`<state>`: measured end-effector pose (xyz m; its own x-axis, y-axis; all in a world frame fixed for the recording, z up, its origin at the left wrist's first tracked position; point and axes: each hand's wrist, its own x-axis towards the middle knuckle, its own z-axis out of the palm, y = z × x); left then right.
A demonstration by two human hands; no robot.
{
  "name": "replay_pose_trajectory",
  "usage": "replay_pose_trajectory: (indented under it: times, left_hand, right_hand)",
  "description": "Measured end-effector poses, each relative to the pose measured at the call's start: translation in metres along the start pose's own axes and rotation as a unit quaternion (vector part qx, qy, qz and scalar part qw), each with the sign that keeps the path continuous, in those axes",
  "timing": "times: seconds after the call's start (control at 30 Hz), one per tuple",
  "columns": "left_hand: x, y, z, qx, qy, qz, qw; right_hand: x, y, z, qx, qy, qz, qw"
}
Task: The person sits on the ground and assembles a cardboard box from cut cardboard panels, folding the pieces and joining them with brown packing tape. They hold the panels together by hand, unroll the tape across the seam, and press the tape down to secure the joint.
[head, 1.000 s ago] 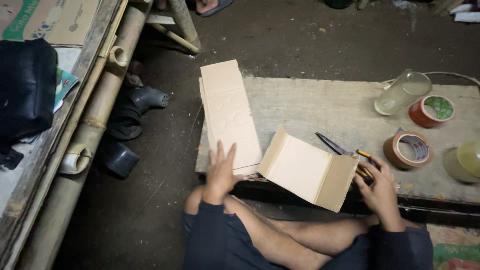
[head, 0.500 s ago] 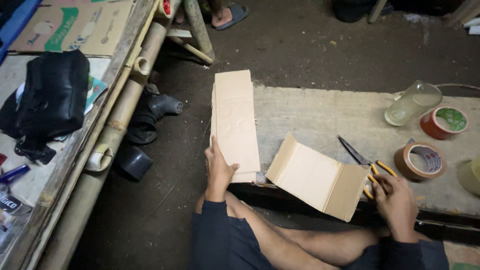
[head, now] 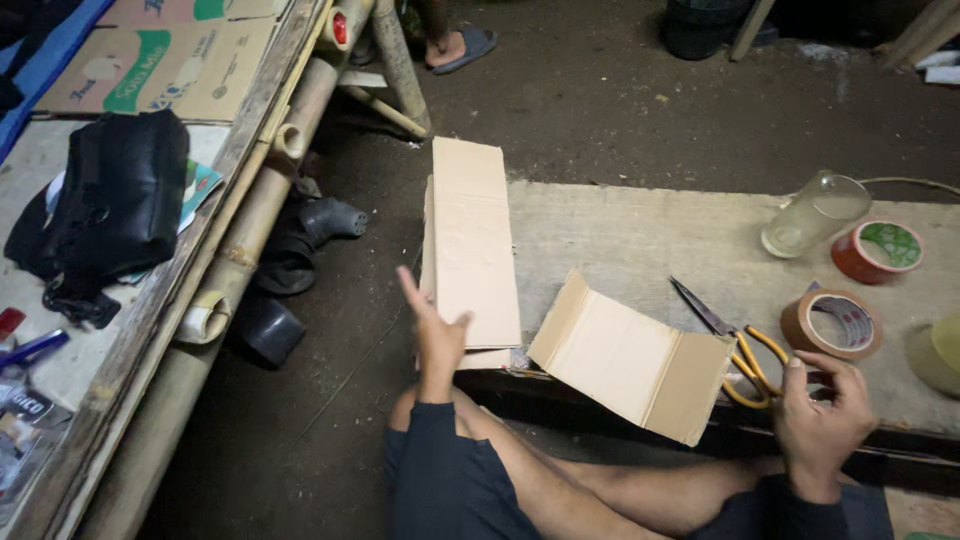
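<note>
Folded tan carton point(head: 632, 357) centre; flat tan stack point(head: 470, 250) behind; green-printed flattened box point(head: 160, 65) top left.

Black bag point(head: 120, 205) on the left bench beside printed cardboard point(head: 160, 60), dark rubber boots point(head: 300, 250) below, clear jar point(head: 815, 212) and red tape roll point(head: 880, 250) far right.

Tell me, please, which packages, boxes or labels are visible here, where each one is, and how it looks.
Flattened printed carton: top left on the bench, brown with green and white print.
Plain cardboard stack: centre, on the mat, long tan rectangle, by the left hand.
Folded cardboard piece: right of the stack, tan, flaps bent up.
Tape roll with green label: far right, red-orange ring.
Small printed packets: bottom left edge, too cut off to describe.
</note>
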<state>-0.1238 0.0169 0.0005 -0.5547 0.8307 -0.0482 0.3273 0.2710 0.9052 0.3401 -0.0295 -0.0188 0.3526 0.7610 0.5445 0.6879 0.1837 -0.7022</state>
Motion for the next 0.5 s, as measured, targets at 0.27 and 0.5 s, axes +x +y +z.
replay_pose_trajectory:
  times: [0.27,0.5]
  left_hand:
    - [0.010,-0.037,0.015,-0.418,-0.044,0.151,0.895]
    - [-0.025,-0.027,0.014,-0.501,-0.331,0.077,0.796]
  right_hand:
    - [-0.008,-0.020,-0.001,0.138,0.015,-0.009,0.990]
    - [-0.014,-0.086,0.006,0.322,-0.206,0.100,0.919]
